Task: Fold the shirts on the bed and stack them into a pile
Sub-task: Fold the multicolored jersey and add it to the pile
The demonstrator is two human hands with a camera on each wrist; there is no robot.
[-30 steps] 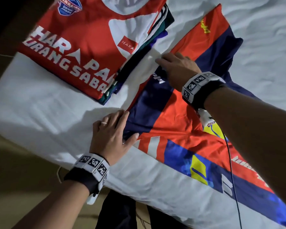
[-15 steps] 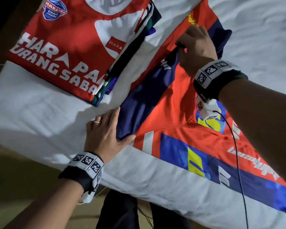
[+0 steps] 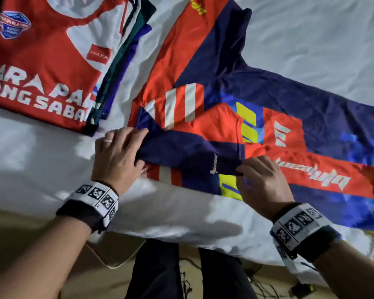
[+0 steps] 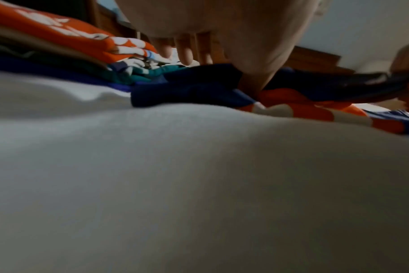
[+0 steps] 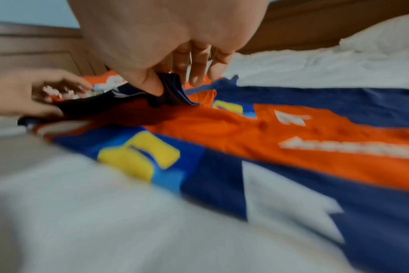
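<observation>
**Operator:** From the head view, I have the jersey (image 3: 257, 117) spread on the white bed sheet (image 3: 311, 29), beside the pile of folded shirts (image 3: 52, 67). My left hand (image 3: 117, 156) holds the navy sleeve (image 3: 181, 152) at its end near the bed edge, fingers curled over the cloth. My right hand (image 3: 261, 182) pinches the other end of the same sleeve.

**Helper:** Then lay the sleeve flat across the body, and keep both ends level, so no crease is trapped.

**Operator:** In the left wrist view, the left thumb (image 4: 252, 81) presses down into the navy cloth; the other fingers (image 4: 185, 53) look nearly straight above it. The pile is just behind.

**Helper:** Good, I think this hand should anchor while the other one pulls taut.

**Operator:** In the right wrist view, thumb and first finger grasp the sleeve edge (image 5: 168, 86); the picture is blurred, but the pinch is clear.

**Helper:** Let go only when the fold lies flat.
</observation>
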